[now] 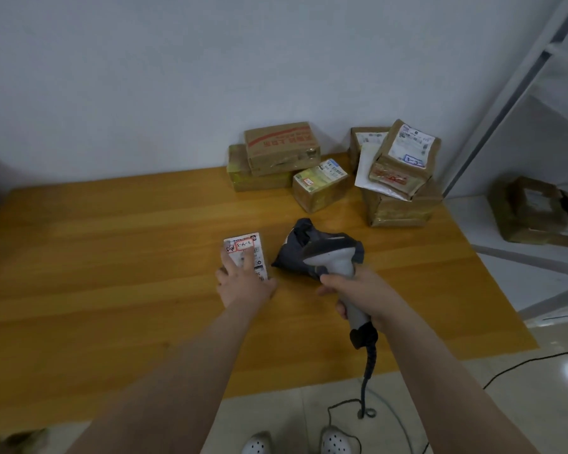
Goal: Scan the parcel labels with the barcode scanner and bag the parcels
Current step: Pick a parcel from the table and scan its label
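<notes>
A small white-labelled parcel (pixel 250 249) lies flat on the wooden table (pixel 112 257). My left hand (pixel 243 280) rests on its near end with straight fingers spread over the label. My right hand (pixel 358 294) grips the handle of a grey barcode scanner (pixel 333 257), whose head points left and away, over a dark crumpled soft parcel (pixel 295 250) just right of the white one. The scanner's cable (pixel 369 362) hangs off the table's front edge to the floor.
Several taped cardboard parcels stand at the back: a stack (pixel 276 152) by the wall, a small box (pixel 320 185) before it, and a pile (pixel 400 178) at the right corner. Another parcel (pixel 535 211) lies on a low white shelf at right. My shoes (pixel 295 444) show below.
</notes>
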